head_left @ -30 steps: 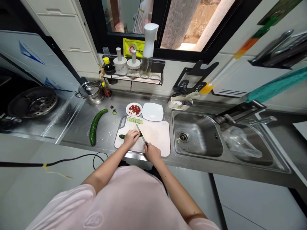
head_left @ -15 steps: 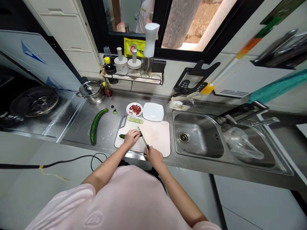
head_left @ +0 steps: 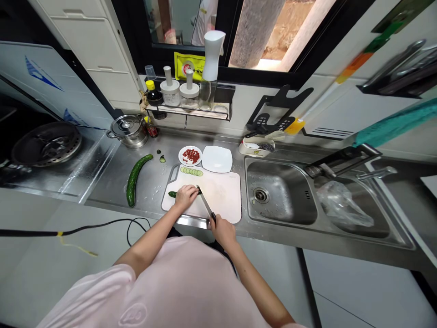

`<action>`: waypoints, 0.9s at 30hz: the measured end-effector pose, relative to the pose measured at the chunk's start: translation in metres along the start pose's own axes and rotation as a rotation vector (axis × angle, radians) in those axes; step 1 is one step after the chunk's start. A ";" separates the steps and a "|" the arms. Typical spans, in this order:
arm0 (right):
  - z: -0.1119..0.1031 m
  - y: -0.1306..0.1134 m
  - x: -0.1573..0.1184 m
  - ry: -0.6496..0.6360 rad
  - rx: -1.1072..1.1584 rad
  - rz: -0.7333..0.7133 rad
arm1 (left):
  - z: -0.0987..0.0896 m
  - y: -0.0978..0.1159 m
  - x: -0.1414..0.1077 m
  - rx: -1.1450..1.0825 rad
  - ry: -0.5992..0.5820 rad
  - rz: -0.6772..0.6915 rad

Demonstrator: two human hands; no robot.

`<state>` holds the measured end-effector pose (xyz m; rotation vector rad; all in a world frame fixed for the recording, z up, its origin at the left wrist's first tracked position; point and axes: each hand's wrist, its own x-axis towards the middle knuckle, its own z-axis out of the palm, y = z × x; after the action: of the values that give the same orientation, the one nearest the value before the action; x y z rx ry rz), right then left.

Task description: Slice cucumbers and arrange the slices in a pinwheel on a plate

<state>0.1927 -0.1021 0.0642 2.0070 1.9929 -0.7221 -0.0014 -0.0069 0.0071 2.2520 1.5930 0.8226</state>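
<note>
On a white cutting board point(head_left: 223, 196), my left hand point(head_left: 186, 197) is closed over a piece of cucumber point(head_left: 172, 194), whose left end shows beyond the fingers. My right hand point(head_left: 223, 230) grips the black handle of a knife point(head_left: 206, 203). Its blade slants up and left, with the tip at the cucumber's right end beside my left fingers. A row of thin cucumber slices point(head_left: 191, 171) lies near the board's top left. Behind the board stand a white plate of chopped red pieces point(head_left: 190, 156) and a bare white plate point(head_left: 217, 159).
A whole cucumber point(head_left: 136, 180) and small green scraps point(head_left: 162, 159) lie left of the board. A steel pot point(head_left: 127, 130) stands at the back left. Right of the board is a sink point(head_left: 280, 193) with a plastic bag point(head_left: 344, 202). A shelf point(head_left: 191, 111) holds jars.
The knife has shifted slightly down and right with my right hand, its tip now at the cucumber's end. My left hand stays on the cucumber. The whole view has shifted slightly.
</note>
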 end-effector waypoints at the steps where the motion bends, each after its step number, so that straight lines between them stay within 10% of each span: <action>1: 0.000 0.001 0.000 0.006 -0.004 -0.002 | 0.000 0.000 0.000 0.002 -0.001 0.000; 20: -0.009 0.018 0.009 0.240 -0.076 0.031 | -0.007 0.002 0.003 -0.095 0.175 -0.202; 27: -0.006 0.021 0.008 0.286 -0.092 0.009 | -0.020 0.016 0.019 -0.060 0.120 -0.086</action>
<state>0.2138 -0.0934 0.0619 2.1634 2.1222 -0.3491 0.0037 0.0032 0.0372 2.1133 1.6805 0.9856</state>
